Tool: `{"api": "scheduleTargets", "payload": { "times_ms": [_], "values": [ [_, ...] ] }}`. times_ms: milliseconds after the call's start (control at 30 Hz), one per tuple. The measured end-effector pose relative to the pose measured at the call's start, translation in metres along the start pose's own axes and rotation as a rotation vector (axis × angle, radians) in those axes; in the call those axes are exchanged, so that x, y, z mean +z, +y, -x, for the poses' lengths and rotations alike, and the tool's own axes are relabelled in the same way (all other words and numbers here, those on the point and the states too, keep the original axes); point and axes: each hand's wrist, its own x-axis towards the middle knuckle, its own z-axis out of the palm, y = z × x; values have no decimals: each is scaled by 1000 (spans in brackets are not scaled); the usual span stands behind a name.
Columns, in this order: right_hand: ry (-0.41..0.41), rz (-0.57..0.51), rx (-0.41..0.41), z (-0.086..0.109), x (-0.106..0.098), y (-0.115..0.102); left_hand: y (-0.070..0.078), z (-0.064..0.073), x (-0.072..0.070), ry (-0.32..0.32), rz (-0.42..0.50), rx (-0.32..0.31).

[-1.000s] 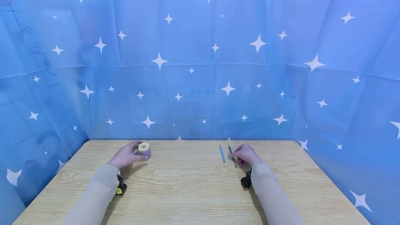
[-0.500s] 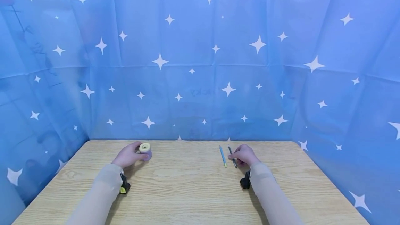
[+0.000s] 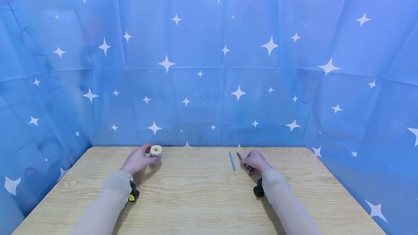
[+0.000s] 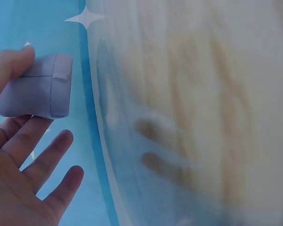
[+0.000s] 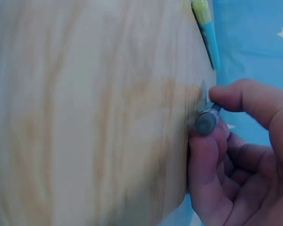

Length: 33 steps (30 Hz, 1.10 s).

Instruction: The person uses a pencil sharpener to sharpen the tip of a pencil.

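My left hand [image 3: 138,160] pinches a small pencil sharpener [image 3: 156,151] between thumb and fingers, slightly above the table at the far left. Its top is cream with a dark round hole. The lavender body of the sharpener [image 4: 40,89] shows a seam in the left wrist view, where my lower fingers stretch out free of it. At the right, my right hand [image 3: 256,160] pinches a dark pencil [image 3: 241,158] by its lower part. The blunt grey end of the pencil [image 5: 206,122] points at the right wrist camera. A light-blue pencil [image 3: 232,162] with a yellow-green end lies just left of it.
Both hands work over a light wooden table [image 3: 196,195] near its far edge. A blue curtain [image 3: 202,111] with white stars hangs behind and along both sides. Black wrist cameras [image 3: 134,193] sit on the cuffs.
My left hand has moved a little right and up with the sharpener, which has left the tabletop. In my right hand the dark pencil has shifted and turned slightly. The blue pencil stays put.
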Motion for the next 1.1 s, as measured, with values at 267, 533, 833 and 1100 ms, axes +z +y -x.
{"api": "scheduleTargets", "payload": {
  "times_ms": [267,533,833,1100],
  "values": [
    [54,-11,-79,0,-9,-3,8,-3,1,27,-26,35],
    [111,55,-223,0,-11,-19,12,-5,1,49,-86,60],
    [195,123,-333,5,-7,-38,23,-9,3,93,-194,189],
    [286,263,-417,13,-5,-58,41,-18,12,103,-169,246]
  ]
}}
